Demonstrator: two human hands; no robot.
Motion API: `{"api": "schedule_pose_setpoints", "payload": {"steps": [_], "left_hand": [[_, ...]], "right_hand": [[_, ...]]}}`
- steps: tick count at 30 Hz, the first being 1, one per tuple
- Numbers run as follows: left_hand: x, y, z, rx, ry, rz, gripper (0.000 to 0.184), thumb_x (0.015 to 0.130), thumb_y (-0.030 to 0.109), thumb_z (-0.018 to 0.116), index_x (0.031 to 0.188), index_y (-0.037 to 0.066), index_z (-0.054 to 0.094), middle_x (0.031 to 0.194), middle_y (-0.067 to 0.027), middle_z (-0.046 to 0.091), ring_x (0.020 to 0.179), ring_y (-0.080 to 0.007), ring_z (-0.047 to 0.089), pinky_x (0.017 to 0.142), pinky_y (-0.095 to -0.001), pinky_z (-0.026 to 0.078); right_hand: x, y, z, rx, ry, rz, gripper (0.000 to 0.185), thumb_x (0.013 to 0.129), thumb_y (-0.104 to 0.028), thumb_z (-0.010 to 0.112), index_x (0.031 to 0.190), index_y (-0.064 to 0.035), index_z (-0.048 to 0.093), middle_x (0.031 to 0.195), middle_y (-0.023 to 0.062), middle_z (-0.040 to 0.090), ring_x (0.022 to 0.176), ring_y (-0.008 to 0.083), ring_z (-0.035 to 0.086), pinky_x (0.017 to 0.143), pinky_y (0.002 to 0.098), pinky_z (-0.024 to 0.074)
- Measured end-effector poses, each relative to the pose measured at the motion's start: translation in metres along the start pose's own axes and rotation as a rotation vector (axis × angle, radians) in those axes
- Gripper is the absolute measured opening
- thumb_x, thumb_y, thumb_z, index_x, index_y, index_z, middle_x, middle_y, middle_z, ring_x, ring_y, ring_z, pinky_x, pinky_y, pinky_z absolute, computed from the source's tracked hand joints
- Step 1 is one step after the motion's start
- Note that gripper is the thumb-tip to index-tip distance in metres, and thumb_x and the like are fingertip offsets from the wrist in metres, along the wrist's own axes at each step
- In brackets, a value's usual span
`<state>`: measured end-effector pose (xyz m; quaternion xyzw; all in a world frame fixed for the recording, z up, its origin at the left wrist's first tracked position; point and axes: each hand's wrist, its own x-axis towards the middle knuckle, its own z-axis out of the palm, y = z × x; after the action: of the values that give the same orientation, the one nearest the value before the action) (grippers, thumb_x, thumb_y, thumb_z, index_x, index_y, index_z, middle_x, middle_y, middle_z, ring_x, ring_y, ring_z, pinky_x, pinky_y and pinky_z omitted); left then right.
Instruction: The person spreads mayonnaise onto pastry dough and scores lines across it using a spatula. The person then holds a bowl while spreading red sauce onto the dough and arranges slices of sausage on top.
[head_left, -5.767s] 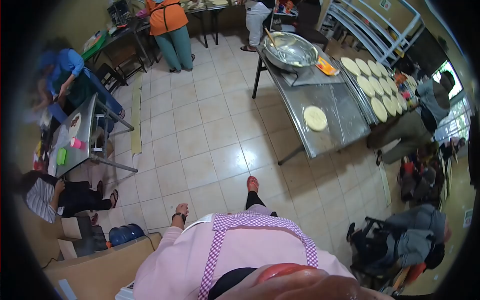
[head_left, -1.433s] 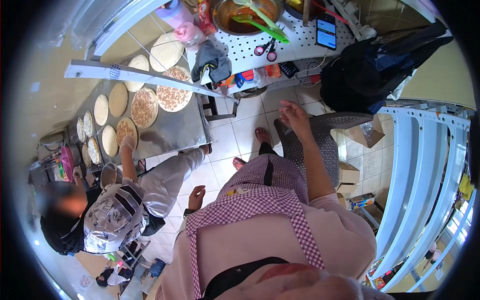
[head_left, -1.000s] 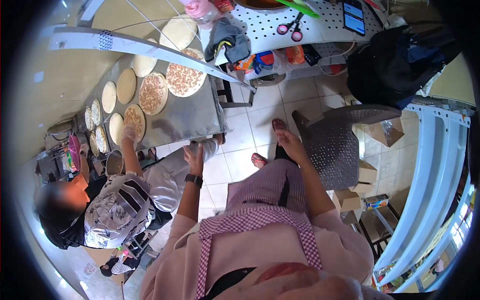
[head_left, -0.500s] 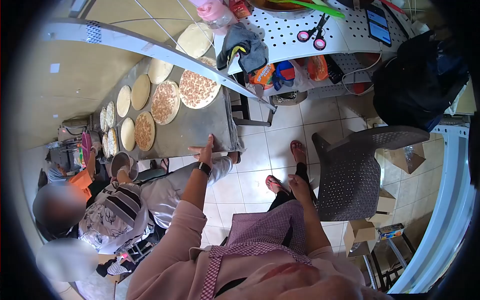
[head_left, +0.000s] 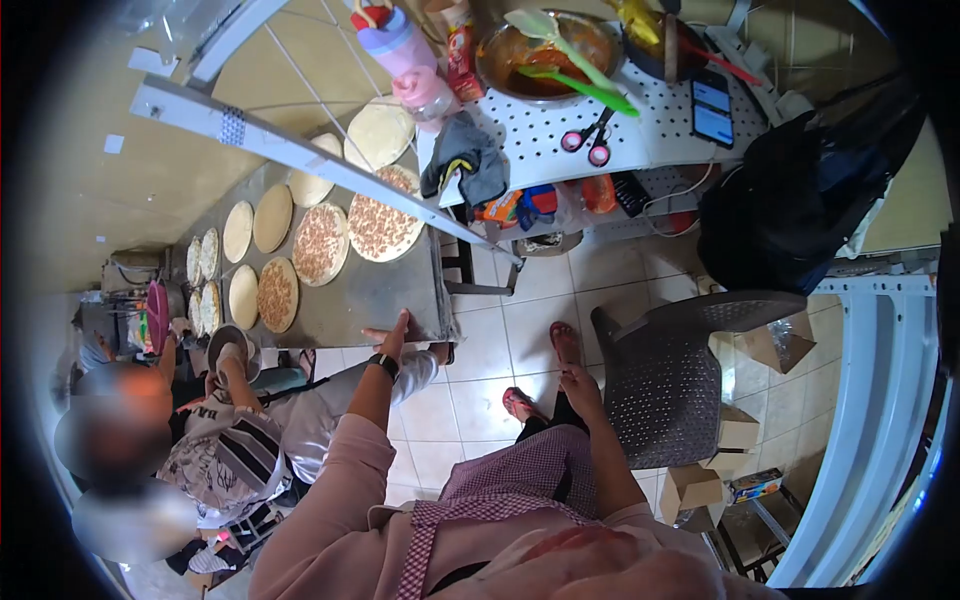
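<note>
My left hand (head_left: 390,340), a dark watch at its wrist, is open at the front edge of the metal table (head_left: 350,312), fingers apart and nothing held. Whether it touches the table is unclear. Several round flat doughs lie there, some plain (head_left: 272,218), others with brown crumbly topping (head_left: 384,222). Lower right of it, my right hand (head_left: 580,390) hangs in front of me beside the brown chair (head_left: 662,400), fingers curled together and empty. A co-worker (head_left: 225,455) at the left has a gloved hand in a metal pot (head_left: 232,350).
A white perforated table (head_left: 540,135) holds a sauce bowl (head_left: 550,55), scissors (head_left: 592,138), a phone (head_left: 712,112) and a grey cloth (head_left: 465,160). A black bag (head_left: 765,215) hangs over the chair. Boxes (head_left: 690,490) and a pale blue rack (head_left: 860,400) stand right.
The view has turned from the wider room to these tables. My left hand has risen to the metal table's edge. The co-worker's hand has moved from a topped dough into the pot.
</note>
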<state>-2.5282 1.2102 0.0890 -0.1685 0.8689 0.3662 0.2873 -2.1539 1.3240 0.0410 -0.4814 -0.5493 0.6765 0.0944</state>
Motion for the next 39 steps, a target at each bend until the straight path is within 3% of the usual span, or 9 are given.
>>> {"api": "schedule_pose_setpoints", "payload": {"steps": [7, 9, 12, 14, 16, 20, 24, 28, 39], "left_hand": [[0.04, -0.017, 0.003, 0.133, 0.081, -0.017, 0.138, 0.059, 0.056, 0.074, 0.127, 0.012, -0.037, 0.144, -0.0179, 0.011, 0.128, -0.0295, 0.026, 0.103, -0.0456, 0.025], [0.051, -0.025, -0.003, 0.155, 0.048, -0.017, 0.138, 0.059, 0.057, 0.074, 0.127, 0.012, -0.037, 0.144, -0.0179, 0.011, 0.128, -0.0296, 0.026, 0.103, -0.0451, 0.025], [0.058, -0.029, -0.009, 0.16, -0.026, 0.085, 0.138, 0.058, 0.06, 0.072, 0.127, 0.01, -0.036, 0.144, -0.0182, 0.01, 0.128, -0.0297, 0.026, 0.104, -0.0444, 0.023], [0.062, -0.031, -0.007, 0.103, -0.047, 0.11, 0.139, 0.057, 0.067, 0.068, 0.128, 0.001, -0.031, 0.145, -0.0157, 0.008, 0.133, -0.0294, 0.011, 0.108, -0.0425, 0.008], [0.049, -0.025, -0.002, 0.173, 0.073, 0.136, 0.139, 0.056, 0.068, 0.068, 0.129, 0.005, -0.032, 0.145, -0.0164, 0.008, 0.131, -0.0262, 0.02, 0.105, -0.0412, 0.019], [0.029, -0.012, -0.004, 0.233, 0.038, 0.138, 0.139, 0.056, 0.068, 0.068, 0.13, 0.006, -0.032, 0.145, -0.0157, 0.007, 0.132, -0.0255, 0.017, 0.105, -0.0414, 0.018], [0.026, -0.011, -0.005, 0.195, -0.072, 0.12, 0.137, 0.057, 0.066, 0.069, 0.13, 0.008, -0.032, 0.145, -0.0177, 0.006, 0.132, -0.0272, 0.016, 0.105, -0.0426, 0.019], [0.026, -0.014, -0.006, 0.197, -0.138, 0.032, 0.136, 0.058, 0.064, 0.07, 0.13, 0.011, -0.033, 0.144, -0.0197, 0.006, 0.132, -0.029, 0.015, 0.104, -0.0438, 0.02], [0.023, -0.021, -0.011, -0.012, -0.363, -0.085, 0.133, 0.06, 0.059, 0.072, 0.13, 0.017, -0.034, 0.142, -0.0253, 0.005, 0.131, -0.0337, 0.013, 0.103, -0.0472, 0.022]], "right_hand": [[0.037, -0.004, -0.012, -0.005, 0.094, -0.194, 0.024, 0.084, -0.008, 0.052, 0.107, -0.0031, 0.056, 0.083, 0.0056, 0.06, 0.074, 0.0112, 0.058, 0.069, 0.0241, 0.0462], [0.047, -0.007, -0.012, -0.313, 0.204, -0.419, 0.025, 0.082, -0.006, 0.052, 0.107, -0.0063, 0.056, 0.089, 0.0068, 0.062, 0.074, 0.0154, 0.06, 0.068, 0.0245, 0.0467], [0.026, -0.098, -0.017, -0.137, 0.286, -0.305, 0.025, 0.073, -0.002, 0.059, 0.098, -0.0079, 0.061, 0.085, 0.0114, 0.059, 0.08, 0.0243, 0.059, 0.068, 0.0326, 0.0473], [0.025, -0.133, -0.028, -0.164, 0.334, -0.375, 0.027, 0.072, 0.001, 0.058, 0.097, -0.0086, 0.062, 0.089, 0.011, 0.059, 0.083, 0.0257, 0.058, 0.07, 0.035, 0.0474], [0.019, -0.168, -0.043, -0.332, 0.565, -0.679, 0.029, 0.071, 0.002, 0.057, 0.098, -0.0082, 0.062, 0.089, 0.01, 0.059, 0.081, 0.0252, 0.058, 0.069, 0.0359, 0.0476], [0.009, -0.2, -0.063, -0.312, 0.742, -0.665, 0.031, 0.07, 0.005, 0.056, 0.097, -0.0081, 0.062, 0.103, 0.0102, 0.056, 0.088, 0.0268, 0.057, 0.072, 0.0351, 0.0482], [0.002, -0.189, -0.064, -0.762, 0.806, -0.826, 0.025, 0.072, -0.003, 0.058, 0.093, -0.0144, 0.065, 0.112, 0.0107, 0.053, 0.104, 0.0294, 0.052, 0.095, 0.0481, 0.0355], [0.009, -0.179, -0.076, -0.947, 0.849, -0.498, 0.019, 0.076, -0.02, 0.056, 0.092, -0.0226, 0.065, 0.116, 0.0071, 0.05, 0.121, 0.0278, 0.037, 0.104, 0.0561, 0.0117], [0.065, -0.117, -0.087, -1.076, 1.21, -0.888, 0.016, 0.073, -0.017, 0.054, 0.078, -0.028, 0.065, 0.103, 0.0022, 0.045, 0.113, 0.0264, 0.037, 0.103, 0.059, 0.0104]]}}
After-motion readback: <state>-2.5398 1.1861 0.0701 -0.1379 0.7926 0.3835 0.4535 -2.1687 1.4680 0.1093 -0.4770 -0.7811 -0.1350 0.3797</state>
